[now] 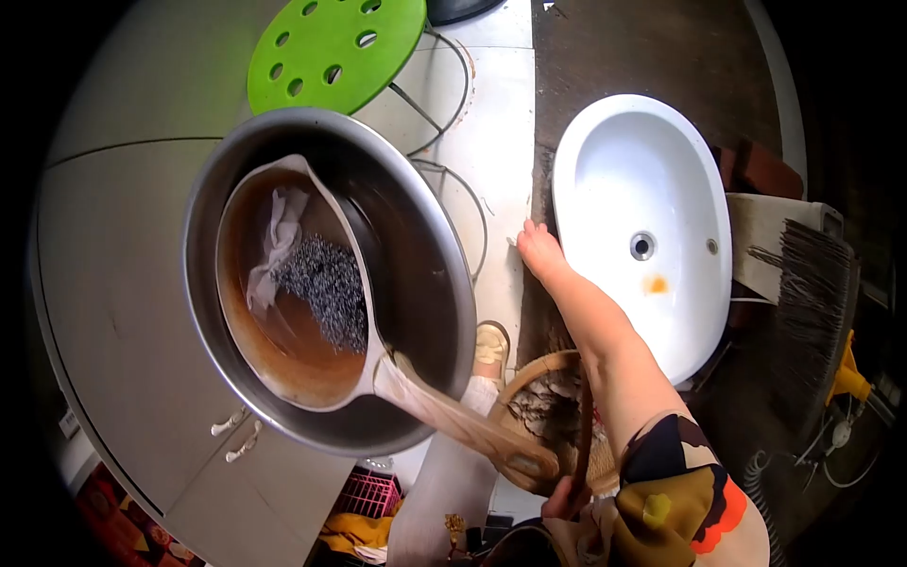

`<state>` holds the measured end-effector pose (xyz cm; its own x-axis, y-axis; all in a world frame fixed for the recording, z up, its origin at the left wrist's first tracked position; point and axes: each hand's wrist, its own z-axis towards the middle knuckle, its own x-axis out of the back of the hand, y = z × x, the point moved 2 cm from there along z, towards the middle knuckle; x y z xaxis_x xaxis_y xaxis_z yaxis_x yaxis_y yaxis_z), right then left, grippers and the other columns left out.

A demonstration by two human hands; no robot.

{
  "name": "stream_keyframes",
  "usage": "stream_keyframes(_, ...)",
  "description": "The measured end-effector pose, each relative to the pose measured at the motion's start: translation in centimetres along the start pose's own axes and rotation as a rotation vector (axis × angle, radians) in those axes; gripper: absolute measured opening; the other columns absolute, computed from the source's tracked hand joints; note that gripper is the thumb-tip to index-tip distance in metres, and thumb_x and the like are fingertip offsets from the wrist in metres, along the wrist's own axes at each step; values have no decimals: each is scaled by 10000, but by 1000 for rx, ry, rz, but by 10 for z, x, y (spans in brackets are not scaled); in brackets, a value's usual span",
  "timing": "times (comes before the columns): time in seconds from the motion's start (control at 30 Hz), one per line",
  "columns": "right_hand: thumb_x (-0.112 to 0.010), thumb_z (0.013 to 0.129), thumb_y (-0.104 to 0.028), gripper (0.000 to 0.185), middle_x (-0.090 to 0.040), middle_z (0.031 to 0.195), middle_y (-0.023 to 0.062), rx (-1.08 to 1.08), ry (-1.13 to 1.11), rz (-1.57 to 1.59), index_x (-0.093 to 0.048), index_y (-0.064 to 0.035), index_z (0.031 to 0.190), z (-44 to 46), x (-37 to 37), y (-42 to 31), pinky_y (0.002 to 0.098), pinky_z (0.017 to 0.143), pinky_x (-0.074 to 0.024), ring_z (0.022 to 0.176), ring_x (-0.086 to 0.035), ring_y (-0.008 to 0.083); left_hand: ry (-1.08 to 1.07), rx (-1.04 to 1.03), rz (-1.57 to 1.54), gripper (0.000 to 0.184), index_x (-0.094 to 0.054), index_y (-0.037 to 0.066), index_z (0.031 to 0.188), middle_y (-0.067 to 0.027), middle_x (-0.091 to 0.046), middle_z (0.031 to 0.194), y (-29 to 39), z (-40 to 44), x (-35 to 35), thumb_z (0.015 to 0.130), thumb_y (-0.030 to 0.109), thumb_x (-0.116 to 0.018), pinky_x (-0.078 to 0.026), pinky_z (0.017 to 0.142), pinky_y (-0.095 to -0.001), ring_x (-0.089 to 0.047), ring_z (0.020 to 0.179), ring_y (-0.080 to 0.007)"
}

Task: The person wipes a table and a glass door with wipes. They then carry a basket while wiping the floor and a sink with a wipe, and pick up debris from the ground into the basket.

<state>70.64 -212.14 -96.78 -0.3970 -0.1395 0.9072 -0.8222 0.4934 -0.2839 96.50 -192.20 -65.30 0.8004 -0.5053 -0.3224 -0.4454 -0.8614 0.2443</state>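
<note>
My right hand (539, 250) reaches beside the white sink (605, 312), at the edge of the dark surface, with its fingers together; a tiny pale bit shows at the fingertips, too small to name. Low in the view, my left hand (565, 498) is closed at the rim of a round wooden basket (534, 369), partly hidden by cloth. Just left of that hand is the wooden handle of a wok (416, 392). The wok sits tilted inside a large steel basin (452, 283) and holds brownish liquid, a white cloth (283, 222) and a metal scourer (326, 283).
A green round stool (321, 42) with wire legs stands at the top. Pale cabinet doors (113, 283) fill the left. On the right are a dark brush (817, 293) and a yellow object (850, 373). A pink basket (368, 491) and a shoe (491, 342) show below.
</note>
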Motion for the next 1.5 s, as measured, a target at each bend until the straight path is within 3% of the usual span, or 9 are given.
stream_keyframes(0.27, -527, 750, -45, 109, -520, 903, 149, -52, 9, -76, -602, 9, 808, 20, -25, 6, 345, 642, -536, 818, -563, 297, 74, 36, 152, 220, -508, 80, 822, 25, -450, 611, 9, 0, -6, 913, 279, -485, -326, 491, -240, -419, 550, -84)
stream_keyframes(0.43, -624, 627, -73, 145, -594, 818, 216, -173, 113, 453, -562, -15, 744, 25, 7, 3, 469, 732, -473, 829, -577, 394, 84, 1, 226, 217, -515, 81, 809, 27, -455, 615, 5, -1, -17, 909, 273, -499, -326, 489, -236, -416, 543, -80)
stream_keyframes(0.57, -601, 625, -105, 192, -594, 763, 239, -124, 129, 807, -535, 19, 755, -8, 135, -12, 456, 695, -469, 768, -570, 421, 216, -59, 500, 119, -515, 69, 889, 39, -453, 640, 56, -16, -41, 891, 185, -539, -330, 508, -210, -410, 558, -59)
stream_keyframes(0.8, -621, 652, -70, 206, -614, 722, 34, -347, 241, 1186, -581, -1, 842, -170, 356, 36, 276, 652, -473, 689, -576, 112, 113, -294, 360, 126, -506, 41, 966, 2, -493, 751, 58, -30, -71, 910, 154, -505, -388, 622, -240, -455, 688, -87)
stream_keyframes(1.03, -600, 715, 24, 304, -622, 950, 79, -504, 404, 1915, -565, 45, 1016, -307, 468, 64, 275, 765, -482, 837, -605, 149, 58, -414, 174, 85, -458, 82, 890, 33, -419, 663, 108, -86, -171, 927, 153, -485, -324, 490, -198, -387, 566, -45)
stream_keyframes(1.17, -622, 750, 35, 324, -618, 954, 73, -403, 583, 1655, -561, 63, 1067, -355, 518, 59, 260, 781, -474, 860, -595, 133, -26, -529, 74, 110, -426, 101, 869, 40, -388, 624, 159, -119, -223, 947, 166, -466, -289, 442, -192, -340, 495, -43)
stream_keyframes(1.27, -578, 779, 26, 241, -621, 1074, 83, -212, 557, 759, -642, -20, 1007, -364, 502, 76, 299, 840, -468, 968, -596, 196, -108, -560, -16, 109, -430, 90, 871, 34, -393, 635, 191, -151, -254, 948, 161, -461, -284, 438, -199, -334, 490, -43)
stream_keyframes(1.4, -571, 779, -5, 249, -585, 1159, 152, -346, 632, 1220, -655, -45, 1010, -361, 567, 63, 310, 896, -440, 1056, -578, 262, -197, -614, -98, 107, -427, 87, 861, 32, -386, 633, 213, -190, -278, 947, 143, -454, -273, 434, -203, -320, 486, -42)
stream_keyframes(1.5, -561, 794, -33, 276, -564, 1194, 143, -206, 566, 754, -656, -102, 1044, -350, 558, 75, 343, 909, -434, 1078, -552, 299, -183, -606, -59, 145, -419, 89, 836, 31, -390, 618, 231, -195, -286, 940, 172, -476, -285, 426, -207, -331, 477, -49)
